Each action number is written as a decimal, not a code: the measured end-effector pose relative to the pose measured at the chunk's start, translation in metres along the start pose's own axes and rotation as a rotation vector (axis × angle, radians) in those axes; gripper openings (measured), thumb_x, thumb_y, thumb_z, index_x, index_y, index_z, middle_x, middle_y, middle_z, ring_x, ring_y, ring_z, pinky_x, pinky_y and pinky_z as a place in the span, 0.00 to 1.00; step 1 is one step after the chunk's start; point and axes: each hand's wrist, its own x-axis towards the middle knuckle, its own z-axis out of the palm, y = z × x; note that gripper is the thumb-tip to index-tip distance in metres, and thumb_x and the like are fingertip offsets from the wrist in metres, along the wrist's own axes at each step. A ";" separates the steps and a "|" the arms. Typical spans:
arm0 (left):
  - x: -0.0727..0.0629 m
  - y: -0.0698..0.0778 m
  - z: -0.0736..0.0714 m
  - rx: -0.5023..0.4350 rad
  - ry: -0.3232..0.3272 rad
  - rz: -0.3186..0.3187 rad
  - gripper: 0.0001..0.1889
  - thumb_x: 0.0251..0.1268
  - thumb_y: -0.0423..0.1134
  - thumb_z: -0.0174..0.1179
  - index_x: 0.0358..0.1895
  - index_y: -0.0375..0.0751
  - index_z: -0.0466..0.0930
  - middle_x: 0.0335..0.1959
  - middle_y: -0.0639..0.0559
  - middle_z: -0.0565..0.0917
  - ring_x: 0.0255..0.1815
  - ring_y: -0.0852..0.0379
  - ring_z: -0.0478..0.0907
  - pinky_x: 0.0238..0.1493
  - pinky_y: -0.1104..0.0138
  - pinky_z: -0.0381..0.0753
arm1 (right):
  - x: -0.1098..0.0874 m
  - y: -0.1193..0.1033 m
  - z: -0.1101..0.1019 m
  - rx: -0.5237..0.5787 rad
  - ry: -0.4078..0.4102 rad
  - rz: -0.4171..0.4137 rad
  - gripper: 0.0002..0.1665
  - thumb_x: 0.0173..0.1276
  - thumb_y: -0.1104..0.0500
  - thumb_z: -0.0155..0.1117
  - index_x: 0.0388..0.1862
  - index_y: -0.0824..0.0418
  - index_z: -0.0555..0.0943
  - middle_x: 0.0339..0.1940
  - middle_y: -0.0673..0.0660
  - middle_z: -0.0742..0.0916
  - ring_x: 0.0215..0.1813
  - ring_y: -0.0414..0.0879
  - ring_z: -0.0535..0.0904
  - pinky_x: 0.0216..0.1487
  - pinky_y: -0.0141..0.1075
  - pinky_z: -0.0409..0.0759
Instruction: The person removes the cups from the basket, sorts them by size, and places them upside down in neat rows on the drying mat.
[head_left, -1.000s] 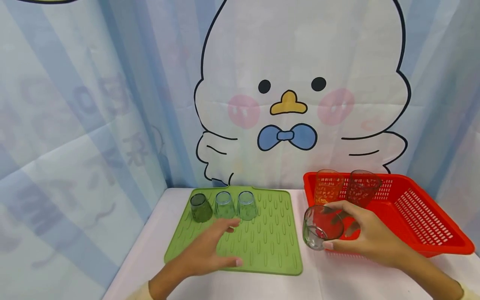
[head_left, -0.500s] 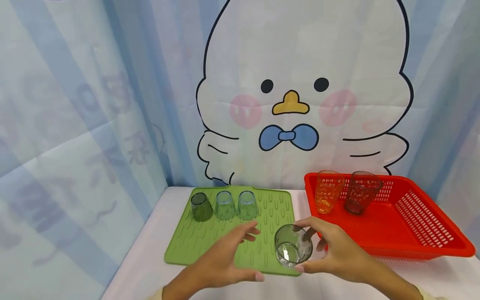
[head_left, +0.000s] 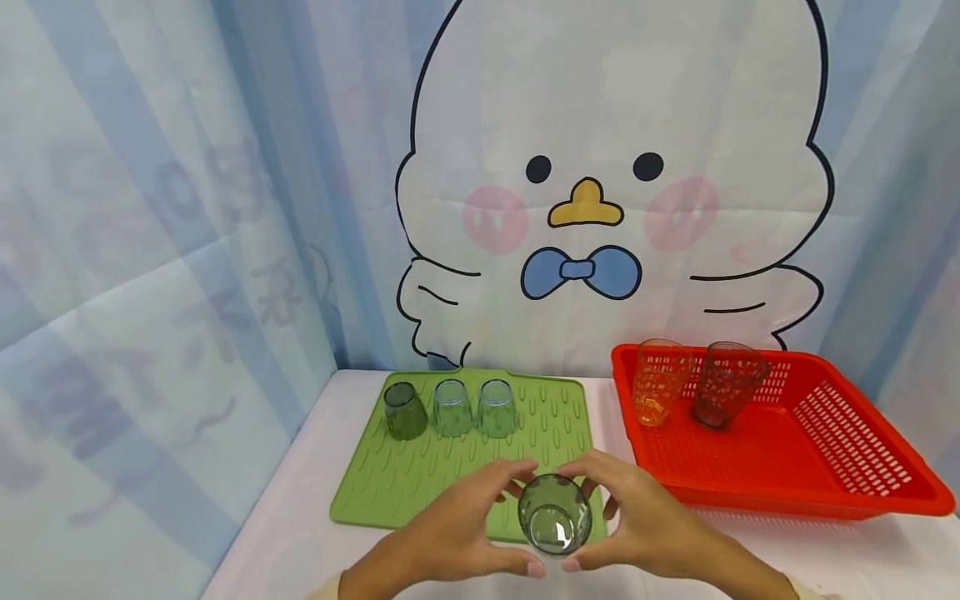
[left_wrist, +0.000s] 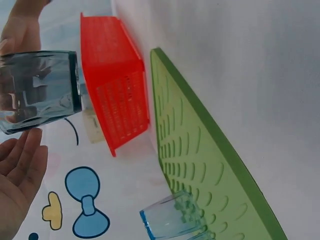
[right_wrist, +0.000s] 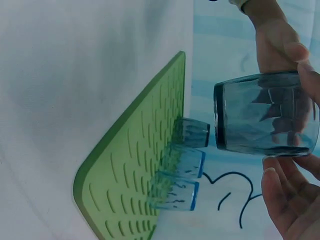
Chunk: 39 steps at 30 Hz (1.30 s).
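Observation:
A grey-tinted drinking glass (head_left: 555,515) is held upright, mouth up, above the front edge of the green drying mat (head_left: 420,492). My right hand (head_left: 637,517) grips it from the right, thumb low and fingers at the back of the rim. My left hand (head_left: 465,525) is at its left side, fingers fairly straight and thumb stretched forward, fingertips right at the glass (left_wrist: 40,90) in the left wrist view. A dark glass (head_left: 405,411) and two pale blue glasses (head_left: 452,408) stand upside down in a row at the mat's back left.
A red perforated basket (head_left: 750,483) stands right of the mat. Inside, at its back left, are an orange glass (head_left: 660,383) and a dark reddish-looking glass (head_left: 723,387). A curtain (head_left: 585,325) with a cartoon bird hangs behind the white table (head_left: 300,500).
My right hand has carried the grey glass left, from the basket's front left corner to the mat's front edge. My left hand has moved right and slightly toward me, up to the glass.

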 end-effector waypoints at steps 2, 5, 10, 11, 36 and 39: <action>0.000 -0.001 0.001 -0.001 -0.011 -0.009 0.46 0.56 0.57 0.73 0.75 0.46 0.61 0.62 0.56 0.76 0.58 0.64 0.77 0.58 0.65 0.80 | 0.001 0.001 0.001 -0.003 -0.005 -0.009 0.40 0.48 0.40 0.83 0.60 0.47 0.77 0.49 0.43 0.83 0.43 0.34 0.77 0.33 0.31 0.81; 0.001 -0.002 0.002 0.013 -0.015 -0.016 0.45 0.56 0.58 0.72 0.74 0.45 0.64 0.60 0.56 0.77 0.56 0.66 0.77 0.56 0.65 0.81 | 0.002 0.003 0.003 0.000 -0.016 -0.007 0.41 0.48 0.39 0.83 0.60 0.46 0.77 0.50 0.42 0.83 0.44 0.34 0.77 0.33 0.31 0.81; 0.001 -0.005 0.005 0.034 -0.011 -0.024 0.43 0.57 0.60 0.71 0.72 0.45 0.66 0.56 0.57 0.77 0.54 0.67 0.76 0.54 0.68 0.81 | 0.004 0.005 0.005 0.000 -0.024 -0.019 0.42 0.47 0.39 0.83 0.60 0.47 0.78 0.49 0.43 0.83 0.44 0.34 0.76 0.33 0.31 0.81; 0.001 -0.005 0.006 0.037 -0.009 -0.023 0.42 0.57 0.60 0.71 0.72 0.45 0.66 0.56 0.57 0.77 0.53 0.67 0.76 0.53 0.68 0.81 | 0.004 0.005 0.005 -0.002 -0.024 -0.025 0.42 0.47 0.39 0.83 0.60 0.47 0.78 0.49 0.43 0.83 0.44 0.34 0.76 0.33 0.31 0.81; 0.002 0.008 0.001 -0.139 0.158 0.015 0.34 0.61 0.51 0.72 0.69 0.54 0.68 0.58 0.54 0.77 0.54 0.58 0.77 0.51 0.68 0.82 | -0.002 0.040 0.031 0.343 -0.145 0.086 0.54 0.48 0.55 0.85 0.73 0.56 0.68 0.58 0.53 0.84 0.51 0.42 0.77 0.41 0.35 0.84; 0.002 0.007 0.003 -0.135 0.178 0.056 0.34 0.61 0.49 0.72 0.69 0.53 0.67 0.58 0.54 0.77 0.56 0.59 0.77 0.51 0.68 0.83 | -0.002 0.043 0.040 0.479 -0.176 0.083 0.50 0.52 0.61 0.82 0.73 0.60 0.67 0.61 0.58 0.83 0.55 0.45 0.79 0.49 0.38 0.85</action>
